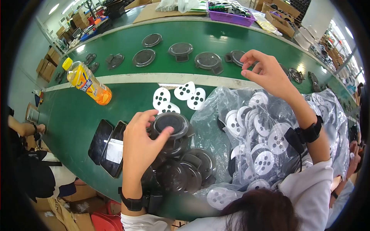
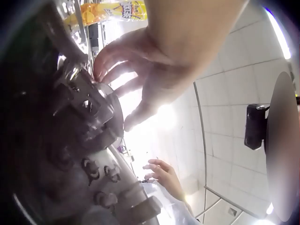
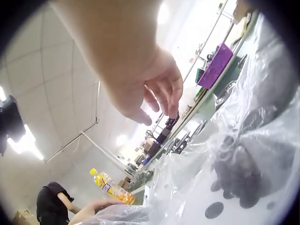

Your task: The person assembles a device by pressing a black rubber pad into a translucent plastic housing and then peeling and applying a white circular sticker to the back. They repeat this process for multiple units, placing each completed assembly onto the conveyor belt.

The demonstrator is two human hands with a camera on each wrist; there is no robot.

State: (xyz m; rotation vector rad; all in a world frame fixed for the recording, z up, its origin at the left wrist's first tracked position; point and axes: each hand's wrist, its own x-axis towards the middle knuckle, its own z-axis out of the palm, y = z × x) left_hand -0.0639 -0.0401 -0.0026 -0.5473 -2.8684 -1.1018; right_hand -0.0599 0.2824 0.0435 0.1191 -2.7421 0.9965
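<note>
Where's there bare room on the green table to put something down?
Bare tabletop lies between the bottle and the dark flat devices, and between the bottle and the loose white pieces. It's crowded around the piled dark round parts and the plastic bag.

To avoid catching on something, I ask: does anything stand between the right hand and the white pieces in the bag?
Yes: folds of the clear plastic bag lie over many of the white pieces. I cannot tell if its opening faces the right hand.
</note>
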